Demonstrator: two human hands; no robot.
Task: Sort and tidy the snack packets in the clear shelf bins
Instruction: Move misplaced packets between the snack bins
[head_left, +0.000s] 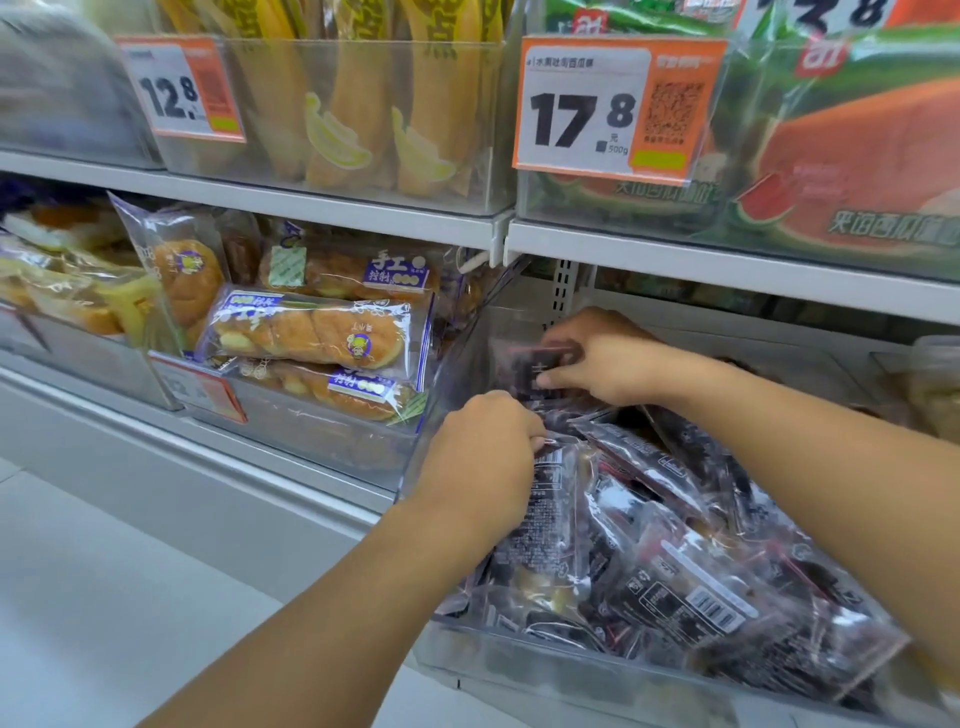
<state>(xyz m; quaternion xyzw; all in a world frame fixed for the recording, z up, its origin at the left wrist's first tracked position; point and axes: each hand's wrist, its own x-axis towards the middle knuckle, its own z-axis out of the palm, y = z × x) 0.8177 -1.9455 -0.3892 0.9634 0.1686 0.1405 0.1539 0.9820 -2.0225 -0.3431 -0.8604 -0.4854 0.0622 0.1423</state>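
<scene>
Near clear bin (545, 670) full of dark packets (675, 587); left hand (483, 457) and right hand (597, 358) each pinch one; far contents hidden.

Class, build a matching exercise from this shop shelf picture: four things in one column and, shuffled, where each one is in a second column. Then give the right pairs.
Things
1. 17.8 price tag
2. 12.8 price tag
3. braided bread packets
4. dark snack packets

Places
A. in the pulled-out bin under both hands
B. on the bin of watermelon packets
C. lower shelf, left of the hands
D. on the bin of yellow banana packets

Pairs: 1-B, 2-D, 3-C, 4-A
</scene>
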